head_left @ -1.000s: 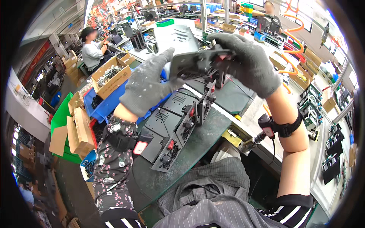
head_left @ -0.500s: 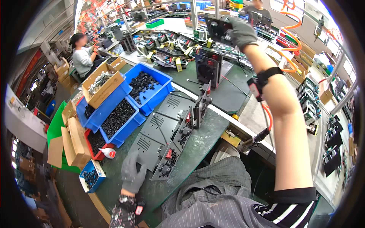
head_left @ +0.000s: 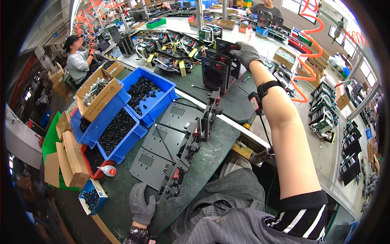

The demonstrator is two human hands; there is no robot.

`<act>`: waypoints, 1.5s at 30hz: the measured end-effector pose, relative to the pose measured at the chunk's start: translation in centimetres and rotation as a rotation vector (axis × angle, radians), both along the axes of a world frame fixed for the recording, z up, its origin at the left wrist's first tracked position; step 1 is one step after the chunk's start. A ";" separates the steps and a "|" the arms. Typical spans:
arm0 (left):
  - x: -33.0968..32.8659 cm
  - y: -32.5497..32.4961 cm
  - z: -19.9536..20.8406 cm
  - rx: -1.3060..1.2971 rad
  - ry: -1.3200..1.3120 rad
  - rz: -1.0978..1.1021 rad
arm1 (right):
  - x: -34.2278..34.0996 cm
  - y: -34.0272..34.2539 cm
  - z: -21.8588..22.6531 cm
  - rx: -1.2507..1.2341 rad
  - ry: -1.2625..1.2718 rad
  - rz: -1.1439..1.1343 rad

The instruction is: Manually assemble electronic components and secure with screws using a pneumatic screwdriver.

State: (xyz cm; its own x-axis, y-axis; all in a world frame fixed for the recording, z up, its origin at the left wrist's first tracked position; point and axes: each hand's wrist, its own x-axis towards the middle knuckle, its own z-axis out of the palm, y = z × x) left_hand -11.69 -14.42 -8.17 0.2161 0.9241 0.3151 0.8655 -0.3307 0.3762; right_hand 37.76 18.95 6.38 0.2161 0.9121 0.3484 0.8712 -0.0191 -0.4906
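Observation:
My right hand (head_left: 246, 55), in a grey glove, reaches far out over the bench with its fingers closed on the edge of a black panel (head_left: 223, 47). This panel is upright beside other black panels (head_left: 214, 73) with a round fan-like opening. Close to me, my gloved left hand (head_left: 142, 204) rests on the green bench top, its thumb apart from its fingers and nothing visible in it. Just beyond it lie several bent grey metal panels (head_left: 149, 167) in a row, with vent slots, black knobs, red switches and cables on their upright fronts.
Blue bins (head_left: 151, 96) of small black parts stand left of the panels, with a cardboard box (head_left: 98, 92) of metal pieces on top. A white squeeze bottle (head_left: 107, 170) and a small box (head_left: 93, 197) are nearer. An orange coiled hose (head_left: 312, 61) hangs at right. Other people work farther back.
My right hand has lowered the black panel from the air to beside the standing panels. My left hand has drawn back a little from the nearest grey panel, and the view has shifted.

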 end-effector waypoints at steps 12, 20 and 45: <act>0.4 -0.6 0.4 0.000 -0.191 0.001 | -2.8 -1.1 2.1 0.160 -0.334 -0.070; 7.9 -0.6 3.9 -0.220 -0.653 -0.192 | -14.0 -14.3 5.8 -0.162 -0.565 1.076; 1.0 -8.2 -1.5 -0.295 -0.908 0.141 | -19.7 -18.1 -0.1 -0.229 -0.606 1.083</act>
State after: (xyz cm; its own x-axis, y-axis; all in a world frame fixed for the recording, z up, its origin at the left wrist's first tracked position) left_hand -10.72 -22.65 -9.71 -0.1149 0.9917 0.0582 0.2287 -0.0306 0.9730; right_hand 18.05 0.84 6.31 -0.8167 0.5740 -0.0595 0.5771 0.8120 -0.0878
